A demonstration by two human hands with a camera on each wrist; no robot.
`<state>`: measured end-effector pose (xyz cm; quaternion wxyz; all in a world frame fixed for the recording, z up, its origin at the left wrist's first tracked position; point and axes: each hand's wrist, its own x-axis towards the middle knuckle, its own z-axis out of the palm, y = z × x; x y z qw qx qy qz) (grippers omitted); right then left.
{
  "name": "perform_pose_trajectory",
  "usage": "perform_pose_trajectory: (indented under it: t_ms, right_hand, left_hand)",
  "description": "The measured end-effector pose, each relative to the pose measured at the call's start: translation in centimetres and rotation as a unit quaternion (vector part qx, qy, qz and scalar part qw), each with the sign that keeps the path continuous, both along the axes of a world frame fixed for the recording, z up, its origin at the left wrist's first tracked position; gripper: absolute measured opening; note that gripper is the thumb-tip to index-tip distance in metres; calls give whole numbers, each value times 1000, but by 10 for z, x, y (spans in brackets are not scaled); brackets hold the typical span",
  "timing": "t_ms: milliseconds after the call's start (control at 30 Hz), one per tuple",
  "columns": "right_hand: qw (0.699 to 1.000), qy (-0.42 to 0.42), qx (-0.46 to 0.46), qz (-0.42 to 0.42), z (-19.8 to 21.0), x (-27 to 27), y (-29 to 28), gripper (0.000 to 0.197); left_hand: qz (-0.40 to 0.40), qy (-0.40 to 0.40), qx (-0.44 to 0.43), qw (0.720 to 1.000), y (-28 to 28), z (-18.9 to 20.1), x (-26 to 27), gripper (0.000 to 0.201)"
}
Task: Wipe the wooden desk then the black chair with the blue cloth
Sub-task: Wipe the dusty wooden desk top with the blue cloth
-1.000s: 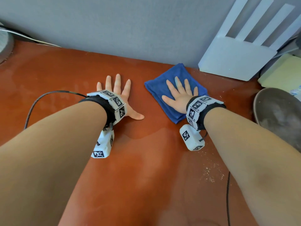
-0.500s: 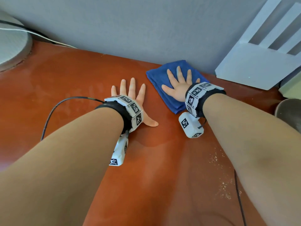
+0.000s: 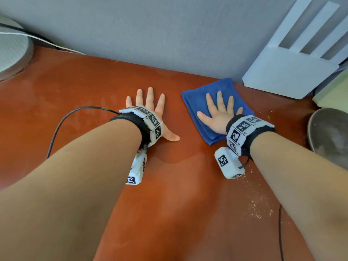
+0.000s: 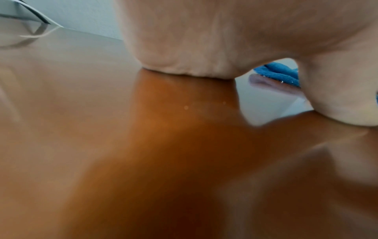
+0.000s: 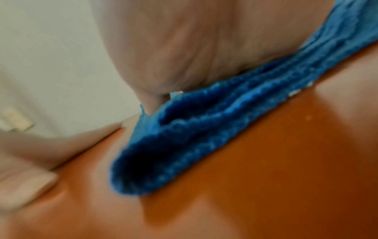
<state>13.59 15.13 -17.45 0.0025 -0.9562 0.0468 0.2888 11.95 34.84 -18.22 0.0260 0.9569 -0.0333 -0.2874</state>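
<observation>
The folded blue cloth (image 3: 195, 102) lies flat on the reddish wooden desk (image 3: 75, 91) near the back wall. My right hand (image 3: 219, 110) presses on it with straight, spread fingers. In the right wrist view the cloth (image 5: 204, 137) bunches under my palm. To the cloth's left my left hand (image 3: 148, 108) lies flat on the bare desk, fingers spread, thumb out to the right. In the left wrist view the cloth (image 4: 276, 72) shows through the gap beneath my palm. The black chair is out of sight.
A white router (image 3: 288, 72) leans on the grey wall just right of the cloth. A dark round dusty object (image 3: 329, 136) sits at the right edge. A grey round base (image 3: 11, 51) stands at the back left. Crumbs (image 3: 259, 208) lie on the desk near my right forearm.
My right hand has slid the cloth a little right and nearer to me, away from my left hand. The left hand stays flat on the desk.
</observation>
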Motion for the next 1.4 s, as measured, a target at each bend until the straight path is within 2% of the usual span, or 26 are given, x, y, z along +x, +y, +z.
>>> perform_pose_trajectory:
  t_ms: [100,233,400,667,833,967,1033,1133,1300,1400]
  right_hand:
    - [999,0,7,53,-3,-2,20,66]
    - [995,-19,5,99,-3,33,42,69]
    - [996,-25,17,79,-2,51,39,73]
    - [999,-10,-9,-34,0,4,-13,76]
    - [1000,6,-1,28,-4,-20,2,74]
    - [998,9,0,65,-1,-4,-3,77]
    - [999,4,3,52,2,7,-14,78]
    - [1000,-2,1,-8,3,13,-34,79]
    - [996,-18,-16,-89,0,-5,-50,79]
    - [997,5,-25,-79,-4,-25,-39,78]
  left_hand:
    - [1,4,5,1000,-2,2,0,133]
    - [3,5,3,1000,-1,-1,0,134]
    - [5,4,2,1000,0,-3,2,135]
    - [7,6,-1,1000,0,1,0,134]
    - [7,3,-5,1000,-1,1,0,135]
    - [10,6,7,1000,-2,2,1,135]
    - [13,7,11,1000,-2,1,2,135]
    - [11,6,9,1000,-1,-2,2,135]
    - [10,-1,-2,1000,0,-1,1,135]
    - [9,1,-3,1000,0,2,0,136]
